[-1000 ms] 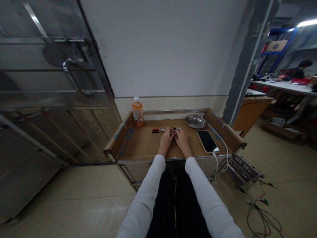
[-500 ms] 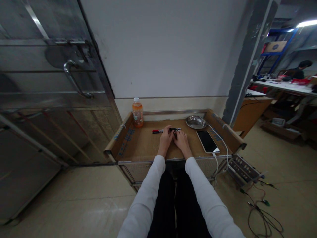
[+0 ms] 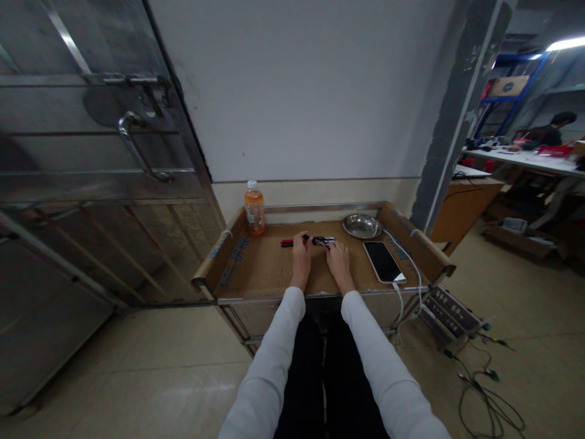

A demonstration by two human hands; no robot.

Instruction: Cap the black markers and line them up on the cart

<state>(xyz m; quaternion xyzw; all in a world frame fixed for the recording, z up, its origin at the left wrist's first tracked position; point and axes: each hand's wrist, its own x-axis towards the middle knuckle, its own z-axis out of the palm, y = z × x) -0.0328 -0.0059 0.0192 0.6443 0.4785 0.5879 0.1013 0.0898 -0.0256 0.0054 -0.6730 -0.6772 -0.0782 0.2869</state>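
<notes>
Several slim pens (image 3: 323, 240) lie side by side across the cardboard-lined top of a small cart. Their bodies look black and silver, and a red-ended pen (image 3: 287, 242) sticks out on the left. My left hand (image 3: 301, 259) closes its fingers on the middle of this row, covering part of it. Close to the right end, my right hand (image 3: 338, 261) has its bent fingertips on the pens. A gap separates the two hands, with dark pen bodies showing between them. How many pens each hand grips is too small to tell.
An orange drink bottle (image 3: 255, 210) stands at the cart's back left. A steel dish (image 3: 361, 226) sits at the back right, and a phone (image 3: 384, 262) with a white cable (image 3: 414, 262) lies before it. Cardboard sides (image 3: 415, 241) edge the cart. Another person (image 3: 555, 131) sits far right.
My hands have moved apart: the left slightly leftward, the right slightly rightward. More of the pens shows between them. The bottle, dish and phone stay put.
</notes>
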